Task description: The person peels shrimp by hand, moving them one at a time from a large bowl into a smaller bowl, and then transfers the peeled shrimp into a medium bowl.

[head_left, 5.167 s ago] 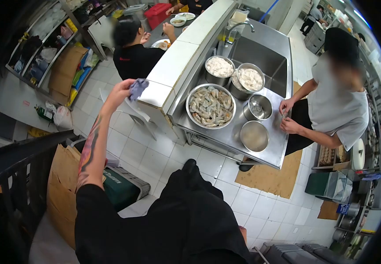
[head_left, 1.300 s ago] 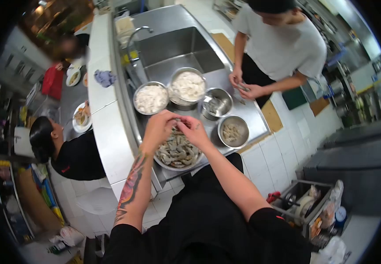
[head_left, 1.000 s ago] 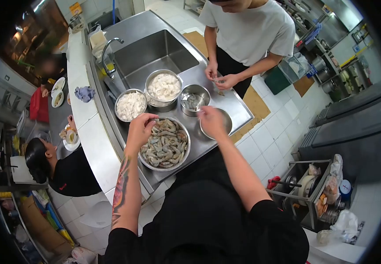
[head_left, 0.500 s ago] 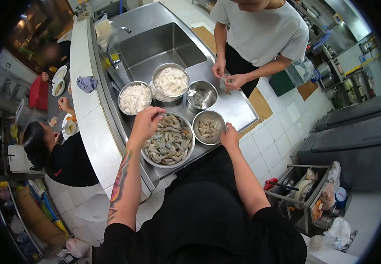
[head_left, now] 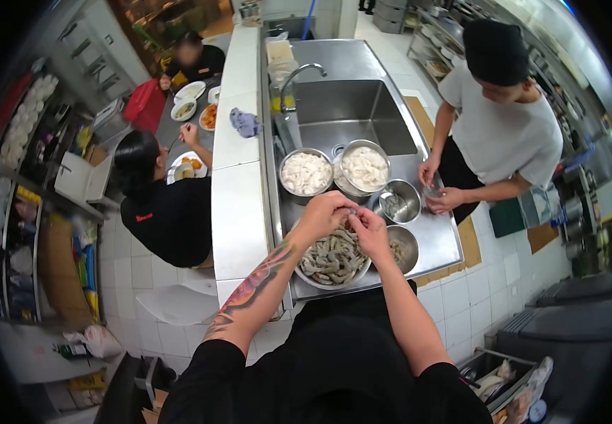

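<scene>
Over a wide bowl heaped with grey raw shrimp [head_left: 332,260], my two hands meet with their fingertips pinched together. My left hand [head_left: 324,216] and my right hand [head_left: 371,234] both grip one shrimp [head_left: 352,210], mostly covered by the fingers. Partly behind my right hand stands a small steel bowl [head_left: 410,249] with small shrimp pieces in it. Beyond it, another steel bowl [head_left: 406,201] holds a few grey pieces. Two bowls of whitish chunks, one on the left [head_left: 306,174] and one raised on another bowl [head_left: 364,168], stand behind my hands.
A steel sink [head_left: 352,113] with a curved faucet [head_left: 306,69] lies beyond the bowls. Across the counter, a co-worker in a white shirt [head_left: 504,127] handles a small item. A ledge [head_left: 236,205] with a crumpled cloth [head_left: 246,123] runs along the left; two people sit eating behind it.
My hands have come together over the shrimp bowl; my right hand has left the small bowl's rim. The camera view has shifted, placing the counter farther right.
</scene>
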The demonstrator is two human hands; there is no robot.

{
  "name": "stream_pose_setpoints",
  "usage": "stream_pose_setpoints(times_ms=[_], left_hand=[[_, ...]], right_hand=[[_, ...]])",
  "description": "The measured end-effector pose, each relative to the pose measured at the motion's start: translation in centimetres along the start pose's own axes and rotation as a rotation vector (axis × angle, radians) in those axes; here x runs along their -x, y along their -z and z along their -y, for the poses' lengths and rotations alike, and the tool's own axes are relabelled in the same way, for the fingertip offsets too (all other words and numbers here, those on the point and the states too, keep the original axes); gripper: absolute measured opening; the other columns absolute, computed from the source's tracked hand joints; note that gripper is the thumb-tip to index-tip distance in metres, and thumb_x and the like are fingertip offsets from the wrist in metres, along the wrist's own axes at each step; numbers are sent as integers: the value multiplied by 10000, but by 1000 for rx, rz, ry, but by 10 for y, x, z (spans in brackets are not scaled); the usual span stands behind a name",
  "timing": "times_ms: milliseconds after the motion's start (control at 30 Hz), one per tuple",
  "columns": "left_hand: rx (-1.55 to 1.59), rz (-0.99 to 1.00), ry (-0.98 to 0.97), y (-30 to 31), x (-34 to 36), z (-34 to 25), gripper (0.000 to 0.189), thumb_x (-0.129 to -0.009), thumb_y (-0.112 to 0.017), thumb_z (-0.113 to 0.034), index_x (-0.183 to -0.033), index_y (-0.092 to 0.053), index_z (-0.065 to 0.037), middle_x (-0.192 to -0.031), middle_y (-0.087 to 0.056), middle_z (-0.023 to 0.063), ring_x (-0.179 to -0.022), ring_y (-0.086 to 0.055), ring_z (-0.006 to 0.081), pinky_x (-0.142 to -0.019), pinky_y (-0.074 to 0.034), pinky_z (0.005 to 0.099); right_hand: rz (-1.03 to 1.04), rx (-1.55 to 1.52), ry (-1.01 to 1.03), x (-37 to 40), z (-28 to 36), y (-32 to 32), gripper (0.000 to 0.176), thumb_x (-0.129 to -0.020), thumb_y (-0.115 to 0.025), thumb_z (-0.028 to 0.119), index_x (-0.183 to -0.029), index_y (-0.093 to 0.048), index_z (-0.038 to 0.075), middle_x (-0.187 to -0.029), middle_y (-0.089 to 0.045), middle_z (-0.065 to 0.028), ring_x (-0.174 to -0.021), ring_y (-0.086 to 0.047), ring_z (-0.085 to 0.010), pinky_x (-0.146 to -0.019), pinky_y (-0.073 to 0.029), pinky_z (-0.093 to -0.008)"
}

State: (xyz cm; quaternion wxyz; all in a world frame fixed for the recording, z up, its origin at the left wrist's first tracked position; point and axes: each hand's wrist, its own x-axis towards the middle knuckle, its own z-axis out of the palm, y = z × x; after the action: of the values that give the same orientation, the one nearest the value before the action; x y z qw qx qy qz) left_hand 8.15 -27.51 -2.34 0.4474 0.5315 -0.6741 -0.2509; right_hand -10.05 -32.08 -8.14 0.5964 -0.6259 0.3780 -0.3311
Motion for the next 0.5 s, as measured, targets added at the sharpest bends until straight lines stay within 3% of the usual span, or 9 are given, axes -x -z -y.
stream_pose_setpoints(times_ms=[100,233,333,400,500], left_hand=[[-38,-46,-7,0,1,0,205,-845,-688,-18,-1037,-754,-50,-925,-691,112,-861,-671,287,-757,-532,374],[-14,-48,-10,4,1,-1,214,-847,-685,-21,-1051,-744,-47,-916,-684,116,-856,-659,295,-756,-526,377],[2,-6,20,7,0,0,193,-879,-689,-42,-1065,-735,-29,-915,-700,95,-844,-672,226,-758,-532,350],[298,77,249,2,-2,5,161,-937,-681,-83,-1075,-724,-11,-929,-714,55,-848,-667,137,-766,-541,304],[666,210,406,-1,-2,6,203,-992,-657,-125,-1146,-690,2,-960,-711,36,-877,-667,100,-781,-554,270]], right_hand=[[3,-123,-49,-1,2,-4,160,-1012,-644,152,-1000,-667,-6,-822,-688,-7,-726,-636,-80,-650,-505,-244],[-15,-135,-21,-2,4,-11,175,-1002,-665,170,-1015,-677,-4,-805,-689,-15,-708,-634,-72,-623,-498,-237],[-52,-150,-21,4,13,-11,174,-994,-669,153,-1018,-697,-17,-805,-692,-23,-697,-631,-74,-614,-501,-241],[-56,-165,-10,9,24,-8,174,-988,-677,149,-1016,-707,-21,-805,-693,-24,-691,-629,-74,-610,-500,-242],[-68,-199,-42,27,44,0,172,-977,-693,140,-1007,-719,-27,-805,-693,-27,-680,-622,-76,-604,-499,-243]])
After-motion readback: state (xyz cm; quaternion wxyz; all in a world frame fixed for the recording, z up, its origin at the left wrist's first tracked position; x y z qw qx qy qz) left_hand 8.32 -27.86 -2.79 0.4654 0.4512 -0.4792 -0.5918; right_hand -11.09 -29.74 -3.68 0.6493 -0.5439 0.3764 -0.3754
